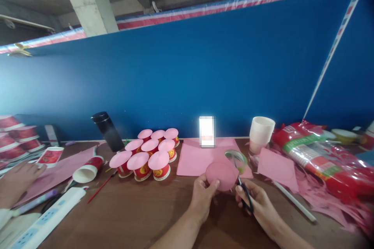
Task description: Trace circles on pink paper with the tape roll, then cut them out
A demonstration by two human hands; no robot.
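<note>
Between the thumb and fingers of my left hand (pixel 203 194) is a round pink paper disc (pixel 221 176), held over the table. My right hand (pixel 257 200) grips a pair of scissors (pixel 247 194) by the dark handles. The blades point up and away, right at the disc's right edge. Just behind the disc lies a roll of tape (pixel 240 160), on the corner of a pink paper sheet (pixel 189 159). Whether the blades touch the paper I cannot make out.
Left of my hands, several red paper cups (pixel 161 169) are topped with pink discs. A black bottle (pixel 107 131), a power strip (pixel 48 218) and another person's hand (pixel 20 179) are farther left. Stacked white cups (pixel 261 132), pink scraps (pixel 324 198) and a red plastic package (pixel 324 159) lie right.
</note>
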